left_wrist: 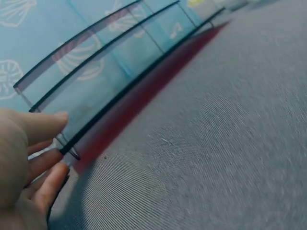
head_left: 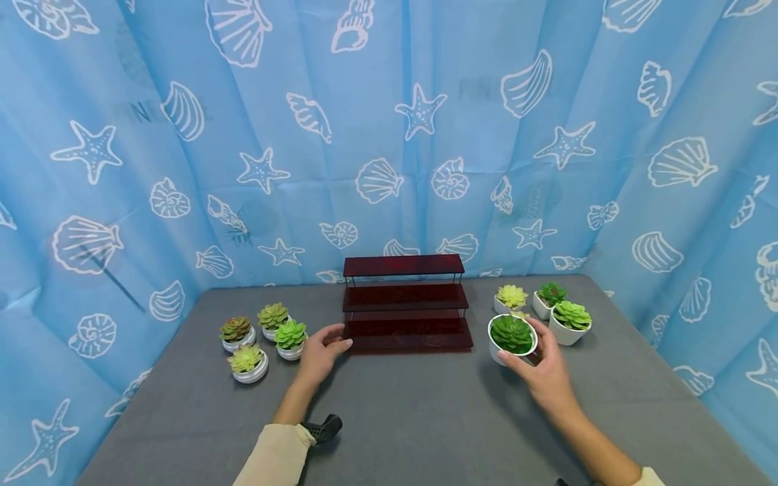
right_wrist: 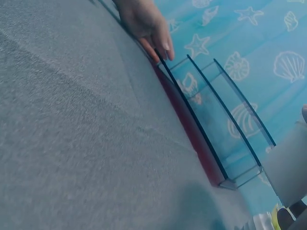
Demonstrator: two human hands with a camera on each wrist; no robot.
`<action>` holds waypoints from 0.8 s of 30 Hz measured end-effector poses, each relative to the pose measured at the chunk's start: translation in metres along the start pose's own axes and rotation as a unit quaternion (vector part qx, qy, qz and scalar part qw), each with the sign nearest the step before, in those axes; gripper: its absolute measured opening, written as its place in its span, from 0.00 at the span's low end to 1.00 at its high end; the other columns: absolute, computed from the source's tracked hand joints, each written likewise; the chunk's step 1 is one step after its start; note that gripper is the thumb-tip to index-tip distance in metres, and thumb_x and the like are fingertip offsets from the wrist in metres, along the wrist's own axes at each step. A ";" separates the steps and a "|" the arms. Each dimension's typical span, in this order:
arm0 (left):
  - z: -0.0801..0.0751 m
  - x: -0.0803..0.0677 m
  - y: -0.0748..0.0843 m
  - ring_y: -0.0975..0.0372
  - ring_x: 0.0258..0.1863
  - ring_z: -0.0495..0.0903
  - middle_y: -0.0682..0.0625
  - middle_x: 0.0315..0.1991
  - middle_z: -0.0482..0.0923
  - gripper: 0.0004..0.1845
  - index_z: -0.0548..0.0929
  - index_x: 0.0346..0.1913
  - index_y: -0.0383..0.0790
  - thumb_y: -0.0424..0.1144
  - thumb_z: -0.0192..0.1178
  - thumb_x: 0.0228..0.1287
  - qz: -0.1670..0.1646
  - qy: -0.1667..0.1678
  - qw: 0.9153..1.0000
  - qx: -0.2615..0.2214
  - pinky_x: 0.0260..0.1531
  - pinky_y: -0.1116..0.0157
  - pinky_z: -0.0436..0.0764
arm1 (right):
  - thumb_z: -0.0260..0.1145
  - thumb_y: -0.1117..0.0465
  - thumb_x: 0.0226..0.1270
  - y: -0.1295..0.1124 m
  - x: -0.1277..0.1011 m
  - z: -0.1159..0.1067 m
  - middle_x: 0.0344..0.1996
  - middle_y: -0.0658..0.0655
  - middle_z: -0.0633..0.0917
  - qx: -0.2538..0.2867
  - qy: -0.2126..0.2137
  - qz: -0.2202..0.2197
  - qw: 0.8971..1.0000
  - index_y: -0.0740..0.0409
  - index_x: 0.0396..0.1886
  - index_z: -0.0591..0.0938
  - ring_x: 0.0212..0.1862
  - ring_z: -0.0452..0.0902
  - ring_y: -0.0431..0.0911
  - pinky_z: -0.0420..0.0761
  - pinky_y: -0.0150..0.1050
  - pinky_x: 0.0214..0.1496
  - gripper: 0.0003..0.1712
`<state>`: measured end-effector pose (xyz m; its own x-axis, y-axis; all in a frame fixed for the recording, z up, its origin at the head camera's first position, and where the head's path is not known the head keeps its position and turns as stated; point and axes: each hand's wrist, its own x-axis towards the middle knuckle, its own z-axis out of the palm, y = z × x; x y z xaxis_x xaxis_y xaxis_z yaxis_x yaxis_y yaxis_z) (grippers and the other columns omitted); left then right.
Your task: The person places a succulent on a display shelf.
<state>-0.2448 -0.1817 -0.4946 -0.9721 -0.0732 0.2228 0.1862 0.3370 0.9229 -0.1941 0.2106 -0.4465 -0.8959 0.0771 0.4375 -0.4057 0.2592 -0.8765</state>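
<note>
My right hand (head_left: 550, 378) grips a white pot (right_wrist: 290, 165) holding a dark green artificial succulent (head_left: 512, 335), raised above the table to the right of the display stand. This three-tier stand (head_left: 406, 297) has dark red see-through shelves on thin metal legs. At its left end is my left hand (head_left: 321, 354), fingers loosely extended by the corner of the lowest shelf. In the left wrist view, the fingertips (left_wrist: 58, 172) appear to touch that corner, while the thumb lies apart above it. No pot is on the shelves.
Several potted succulents (head_left: 246, 359) in round white pots stand left of the stand. On the right are a yellow-green one (head_left: 512, 295), a dark green one (head_left: 552, 293) and a bright green one (head_left: 571, 316). A blue shell-print curtain (head_left: 377, 135) hangs behind the grey-covered table (head_left: 419, 412).
</note>
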 end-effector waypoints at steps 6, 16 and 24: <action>0.001 -0.001 0.003 0.48 0.52 0.77 0.36 0.52 0.79 0.22 0.79 0.58 0.32 0.37 0.65 0.63 -0.027 -0.009 1.000 -0.007 0.46 0.56 0.79 | 0.70 0.74 0.58 -0.002 0.008 0.006 0.60 0.72 0.71 -0.007 -0.022 0.008 1.000 0.70 0.70 0.59 0.49 0.70 0.29 0.70 0.19 0.48 0.43; 0.005 0.001 0.007 0.46 0.56 0.75 0.35 0.54 0.78 0.22 0.78 0.61 0.32 0.32 0.63 0.65 -0.075 -0.017 0.997 0.011 0.51 0.50 0.75 | 0.70 0.71 0.60 -0.004 0.034 0.019 0.63 0.70 0.69 0.008 -0.043 0.034 0.998 0.67 0.72 0.59 0.56 0.70 0.41 0.71 0.20 0.51 0.43; -0.002 0.003 0.002 0.45 0.57 0.74 0.34 0.56 0.76 0.21 0.76 0.62 0.30 0.30 0.60 0.67 -0.062 -0.038 0.997 0.004 0.54 0.49 0.73 | 0.67 0.68 0.64 -0.010 0.068 0.033 0.66 0.66 0.67 0.043 -0.043 0.078 0.995 0.63 0.74 0.56 0.62 0.67 0.52 0.72 0.23 0.51 0.43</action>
<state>-0.2467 -0.1828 -0.4917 -0.9957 -0.0428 0.0823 0.0631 0.3375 0.9392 -0.2572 0.1812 -0.4151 -0.9599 0.0265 0.2792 -0.2711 0.1678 -0.9478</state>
